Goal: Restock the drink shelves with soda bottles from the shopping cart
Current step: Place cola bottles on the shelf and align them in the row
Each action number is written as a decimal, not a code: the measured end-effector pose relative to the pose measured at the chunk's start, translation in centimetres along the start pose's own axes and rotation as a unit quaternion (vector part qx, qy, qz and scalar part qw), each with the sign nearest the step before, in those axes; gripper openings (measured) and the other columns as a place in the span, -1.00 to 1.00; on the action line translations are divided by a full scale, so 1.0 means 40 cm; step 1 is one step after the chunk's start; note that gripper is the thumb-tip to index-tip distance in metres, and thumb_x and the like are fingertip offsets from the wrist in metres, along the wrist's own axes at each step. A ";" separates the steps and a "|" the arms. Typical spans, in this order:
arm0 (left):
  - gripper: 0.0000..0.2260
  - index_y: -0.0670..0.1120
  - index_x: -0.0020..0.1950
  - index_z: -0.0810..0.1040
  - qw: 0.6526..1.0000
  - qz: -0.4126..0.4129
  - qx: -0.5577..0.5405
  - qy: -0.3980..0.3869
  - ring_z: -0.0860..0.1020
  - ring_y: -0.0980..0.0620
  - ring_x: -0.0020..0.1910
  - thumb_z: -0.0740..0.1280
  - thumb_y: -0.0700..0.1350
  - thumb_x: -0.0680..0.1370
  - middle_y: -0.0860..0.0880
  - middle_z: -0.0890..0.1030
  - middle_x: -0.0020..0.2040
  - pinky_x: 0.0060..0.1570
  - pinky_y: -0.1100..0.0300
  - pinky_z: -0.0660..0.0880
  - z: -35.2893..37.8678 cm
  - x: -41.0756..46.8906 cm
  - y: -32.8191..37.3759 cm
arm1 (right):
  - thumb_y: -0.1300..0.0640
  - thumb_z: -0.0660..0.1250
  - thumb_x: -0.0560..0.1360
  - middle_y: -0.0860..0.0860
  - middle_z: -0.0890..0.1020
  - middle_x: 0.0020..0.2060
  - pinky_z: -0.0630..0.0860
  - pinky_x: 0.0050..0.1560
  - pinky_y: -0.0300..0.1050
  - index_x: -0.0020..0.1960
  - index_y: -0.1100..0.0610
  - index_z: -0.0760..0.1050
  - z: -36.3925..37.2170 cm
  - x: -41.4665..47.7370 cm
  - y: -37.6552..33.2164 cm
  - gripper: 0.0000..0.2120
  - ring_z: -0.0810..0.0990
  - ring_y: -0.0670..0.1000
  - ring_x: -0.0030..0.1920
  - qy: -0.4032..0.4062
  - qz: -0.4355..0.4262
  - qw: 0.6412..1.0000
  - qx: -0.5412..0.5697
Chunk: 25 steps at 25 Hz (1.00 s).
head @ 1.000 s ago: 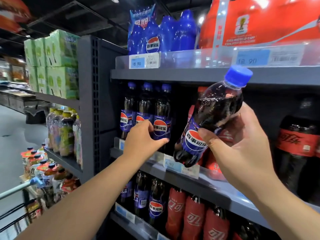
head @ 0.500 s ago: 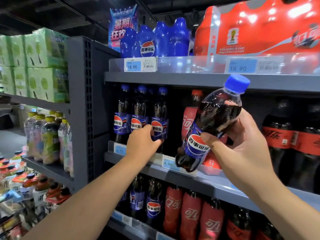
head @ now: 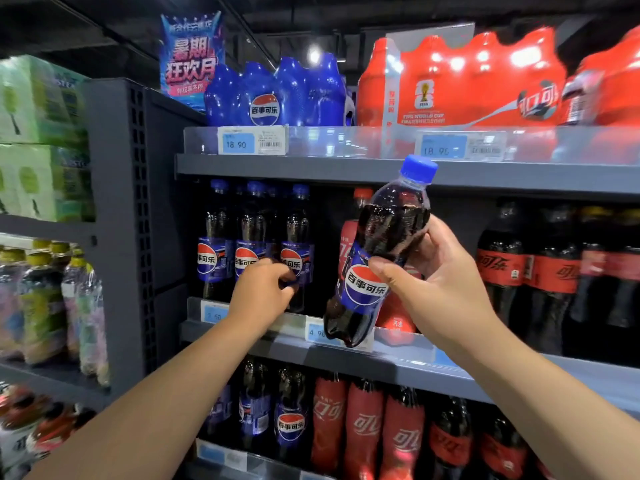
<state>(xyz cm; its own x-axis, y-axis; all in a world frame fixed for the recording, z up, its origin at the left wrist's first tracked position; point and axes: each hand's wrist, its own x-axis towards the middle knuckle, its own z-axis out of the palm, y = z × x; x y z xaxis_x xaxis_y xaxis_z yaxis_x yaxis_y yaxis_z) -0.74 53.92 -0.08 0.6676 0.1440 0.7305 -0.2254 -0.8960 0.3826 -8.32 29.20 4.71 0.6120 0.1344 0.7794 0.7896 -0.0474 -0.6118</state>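
My right hand (head: 440, 282) grips a dark Pepsi bottle (head: 384, 237) with a blue cap and blue label. It holds the bottle tilted in front of the middle shelf (head: 588, 375), with the base just above the shelf's front rail. A row of three Pepsi bottles (head: 252, 251) stands at the left end of that shelf. My left hand (head: 263, 289) has its fingers curled on the lower part of the rightmost one, the shelf Pepsi bottle (head: 299, 237). A gap lies between that bottle and a red Coca-Cola bottle (head: 349, 237).
Black-capped Coca-Cola bottles (head: 502, 268) fill the middle shelf to the right. Blue multipacks (head: 277, 95) and red multipacks (head: 467, 81) sit on the top shelf. Pepsi bottles (head: 291, 424) and red bottles (head: 363, 427) stand below. The left bay holds tea bottles (head: 45, 299) and green cartons (head: 38, 133).
The view has swung right and up, and the cart handle has left the frame. My left hand stays at the rightmost shelf Pepsi bottle. The held bottle stands a little more upright.
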 end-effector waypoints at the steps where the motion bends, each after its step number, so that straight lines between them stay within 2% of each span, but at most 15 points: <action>1: -0.85 -0.07 0.04 0.73 1.000 0.006 -0.011 -0.010 0.45 0.06 -0.17 0.49 -0.17 0.48 0.08 0.47 -0.19 -0.17 0.23 0.33 -0.004 0.004 -0.007 | 0.29 0.54 0.45 -0.12 0.71 0.09 0.57 0.16 -0.24 0.32 -0.04 0.51 0.007 0.004 0.001 -0.48 0.68 -0.13 0.14 0.001 -0.002 1.000 -0.003; 4: -0.92 -0.08 -0.07 0.72 0.998 0.026 -0.033 -0.045 0.49 0.02 -0.22 0.41 -0.18 0.51 0.03 0.52 -0.24 -0.26 0.22 0.34 -0.006 0.008 -0.026 | 0.26 0.55 0.44 -0.11 0.70 0.11 0.54 0.21 -0.13 0.34 -0.05 0.50 0.027 0.017 0.007 -0.46 0.67 -0.11 0.16 -0.006 -0.006 1.000 -0.021; 6: -0.85 -0.14 -0.23 0.62 0.994 0.034 -0.072 -0.073 0.48 0.02 -0.35 0.33 -0.19 0.53 -0.07 0.55 -0.33 -0.34 0.19 0.36 -0.004 0.001 -0.034 | 0.25 0.56 0.44 -0.14 0.70 0.10 0.55 0.20 -0.18 0.36 -0.04 0.49 0.044 0.025 0.011 -0.44 0.66 -0.13 0.16 -0.011 -0.011 0.999 -0.030; 8: -0.83 -0.13 -0.19 0.62 0.984 0.022 -0.138 -0.110 0.42 0.09 -0.47 0.27 -0.22 0.55 -0.09 0.59 -0.37 -0.42 0.21 0.35 -0.005 -0.011 -0.041 | 0.27 0.56 0.43 -0.17 0.70 0.08 0.54 0.16 -0.31 0.38 -0.03 0.47 0.064 0.033 0.016 -0.41 0.66 -0.17 0.14 -0.003 -0.016 0.999 -0.035; 9: -0.80 -0.06 -0.09 0.66 0.979 0.014 -0.163 -0.123 0.44 0.10 -0.49 0.25 -0.24 0.57 -0.05 0.62 -0.36 -0.45 0.27 0.35 -0.007 -0.018 -0.043 | 0.28 0.56 0.43 -0.17 0.70 0.08 0.53 0.16 -0.33 0.39 -0.03 0.46 0.076 0.037 0.021 -0.39 0.66 -0.17 0.13 0.000 -0.016 0.999 -0.036; 11: -0.71 -0.02 0.16 0.68 0.973 -0.001 -0.194 -0.124 0.57 0.13 -0.39 0.24 -0.27 0.59 0.02 0.70 -0.18 -0.39 0.37 0.42 -0.011 -0.037 -0.049 | 0.27 0.56 0.43 -0.15 0.70 0.11 0.52 0.21 -0.28 0.43 -0.04 0.42 0.102 0.045 0.030 -0.35 0.65 -0.17 0.16 -0.002 -0.015 0.999 -0.038; 12: -0.69 -0.03 0.20 0.67 0.972 -0.004 -0.211 -0.107 0.62 0.20 -0.28 0.25 -0.29 0.59 0.06 0.71 -0.08 -0.30 0.43 0.46 -0.015 -0.049 -0.053 | 0.27 0.55 0.44 -0.16 0.69 0.12 0.51 0.22 -0.28 0.44 -0.04 0.41 0.114 0.050 0.035 -0.34 0.64 -0.17 0.18 -0.002 -0.020 0.999 -0.042; 14: -0.68 -0.06 0.19 0.68 0.967 0.008 -0.247 -0.064 0.62 0.31 -0.03 0.30 -0.36 0.55 0.13 0.68 0.03 -0.03 0.46 0.52 -0.032 -0.069 -0.063 | 0.26 0.54 0.45 -0.21 0.67 0.12 0.49 0.20 -0.35 0.43 -0.07 0.39 0.138 0.061 0.046 -0.35 0.63 -0.21 0.18 0.002 -0.032 0.998 -0.047; 16: -0.68 -0.06 0.17 0.67 0.966 0.047 -0.254 -0.030 0.59 0.29 0.09 0.37 -0.38 0.52 0.15 0.66 0.07 0.11 0.42 0.50 -0.057 -0.087 -0.078 | 0.23 0.53 0.47 -0.26 0.64 0.14 0.48 0.23 -0.35 0.43 -0.10 0.38 0.162 0.072 0.054 -0.37 0.60 -0.24 0.19 0.003 -0.036 0.998 -0.053; 19: -0.70 -0.02 0.21 0.62 0.974 0.103 -0.200 -0.003 0.56 0.20 0.15 0.47 -0.24 0.50 0.18 0.59 0.12 0.14 0.42 0.44 -0.091 -0.102 -0.105 | 0.21 0.53 0.47 -0.29 0.61 0.14 0.44 0.21 -0.44 0.40 -0.14 0.34 0.195 0.088 0.079 -0.37 0.57 -0.29 0.19 -0.007 -0.018 0.997 -0.070; 22: -0.66 -0.01 0.23 0.59 0.978 0.116 -0.173 0.010 0.54 0.18 0.14 0.52 -0.11 0.48 0.19 0.55 0.13 0.13 0.40 0.43 -0.112 -0.108 -0.111 | 0.19 0.55 0.46 -0.22 0.59 0.13 0.44 0.18 -0.44 0.44 0.01 0.27 0.224 0.102 0.104 -0.32 0.56 -0.33 0.16 -0.014 0.028 0.996 -0.088; 25: -0.64 0.01 0.23 0.57 0.981 0.116 -0.153 0.011 0.53 0.22 0.13 0.53 -0.03 0.46 0.21 0.52 0.12 0.14 0.42 0.41 -0.116 -0.113 -0.108 | 0.08 0.55 0.46 -0.16 0.60 0.14 0.50 0.23 -0.22 0.41 0.04 0.24 0.257 0.107 0.127 -0.34 0.60 -0.20 0.13 -0.026 0.059 0.991 -0.121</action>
<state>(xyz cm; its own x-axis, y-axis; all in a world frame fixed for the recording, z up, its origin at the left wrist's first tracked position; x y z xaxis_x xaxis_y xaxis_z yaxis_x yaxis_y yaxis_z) -6.10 59.07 -2.41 0.5577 -0.0373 0.8292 -0.5745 -0.7383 0.3532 -2.15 39.71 3.56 0.7028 0.1636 0.6923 0.7038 -0.3017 -0.6431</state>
